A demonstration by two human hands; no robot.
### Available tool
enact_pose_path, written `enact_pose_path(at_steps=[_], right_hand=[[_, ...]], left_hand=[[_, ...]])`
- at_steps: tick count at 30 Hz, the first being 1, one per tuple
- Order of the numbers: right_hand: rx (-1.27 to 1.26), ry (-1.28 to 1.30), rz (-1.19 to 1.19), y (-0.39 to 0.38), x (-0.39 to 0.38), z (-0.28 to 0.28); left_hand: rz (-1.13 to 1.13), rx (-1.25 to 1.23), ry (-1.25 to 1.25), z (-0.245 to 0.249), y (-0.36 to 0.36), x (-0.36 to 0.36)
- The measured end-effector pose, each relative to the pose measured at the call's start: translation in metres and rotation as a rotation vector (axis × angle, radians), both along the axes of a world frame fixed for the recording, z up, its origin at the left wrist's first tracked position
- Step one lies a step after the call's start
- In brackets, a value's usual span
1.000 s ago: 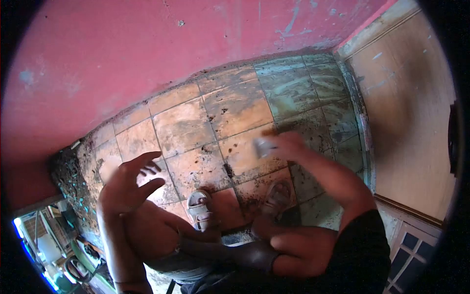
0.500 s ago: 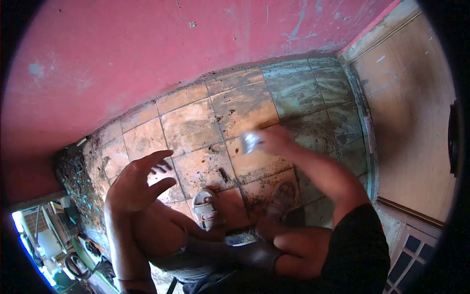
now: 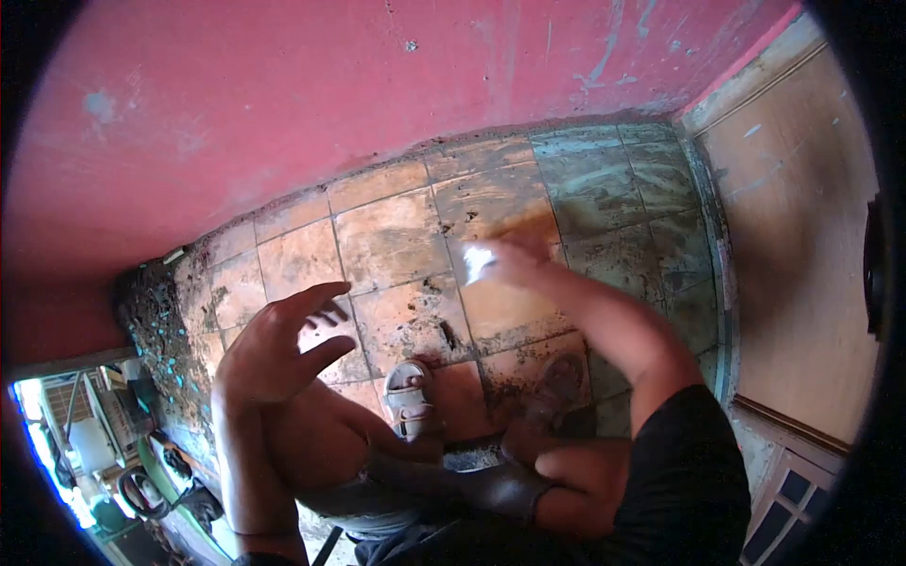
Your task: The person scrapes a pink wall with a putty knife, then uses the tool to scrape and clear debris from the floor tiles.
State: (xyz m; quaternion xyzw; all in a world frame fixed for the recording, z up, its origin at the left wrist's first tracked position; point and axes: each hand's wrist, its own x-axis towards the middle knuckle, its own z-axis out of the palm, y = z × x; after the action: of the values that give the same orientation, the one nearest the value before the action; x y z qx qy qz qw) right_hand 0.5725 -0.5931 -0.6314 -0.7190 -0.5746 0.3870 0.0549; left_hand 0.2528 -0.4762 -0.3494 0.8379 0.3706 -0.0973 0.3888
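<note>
My right hand [image 3: 521,264] is closed around a shiny, silvery flat piece [image 3: 478,263], smeared by motion and glare, so its exact kind cannot be made out. It is over the dirty orange floor tiles [image 3: 382,236], and whether it touches them is not clear. My left hand [image 3: 276,351] hovers above my bent left knee with fingers curved and apart, holding nothing. Below, a sandal [image 3: 410,401] is on my left foot. Dark crumbs of dirt [image 3: 444,332] lie on the tiles between the hands.
A pink wall [image 3: 283,104] with a dirt-lined base runs behind the tiles. Greenish smeared tiles [image 3: 604,179] lie at the right, beside a wooden door [image 3: 793,217]. Rubble [image 3: 151,316] is heaped in the left corner. Household items and a wheel [image 3: 142,492] appear at the lower left.
The view has shifted slightly, so the scene sits a little farther right and lower. My right hand still grips the shiny piece over nearly the same tiles. My left hand keeps its pose.
</note>
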Motion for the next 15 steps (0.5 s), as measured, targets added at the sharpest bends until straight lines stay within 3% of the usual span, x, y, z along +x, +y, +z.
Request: enact_pose_path(at_steps=[1,3,6,10,11,12,15], right_hand=[[0.048,-0.016,-0.052,-0.009,0.034,-0.020],[0.030,-0.353,-0.045,-0.026,0.078,0.010],[-0.134,-0.372,-0.101,-0.033,0.077,0.012],[-0.058,-0.335,0.038,0.013,-0.007,-0.055],[0.087,-0.244,0.020,0.014,-0.025,-0.071],[0.019,-0.134,0.053,0.031,-0.050,-0.011],[0.009,-0.096,0.073,0.053,-0.052,-0.018]], left_hand=[[0.030,0.012,0.029,0.001,0.001,-0.009],[0.093,0.034,0.093,0.003,0.003,-0.024],[0.074,0.046,0.068,0.005,0.000,-0.023],[-0.012,0.010,-0.012,0.000,-0.001,0.007],[-0.036,0.006,-0.030,-0.004,-0.001,0.015],[-0.057,0.006,-0.044,-0.006,-0.001,0.020],[-0.089,-0.013,-0.036,-0.009,0.001,0.019]])
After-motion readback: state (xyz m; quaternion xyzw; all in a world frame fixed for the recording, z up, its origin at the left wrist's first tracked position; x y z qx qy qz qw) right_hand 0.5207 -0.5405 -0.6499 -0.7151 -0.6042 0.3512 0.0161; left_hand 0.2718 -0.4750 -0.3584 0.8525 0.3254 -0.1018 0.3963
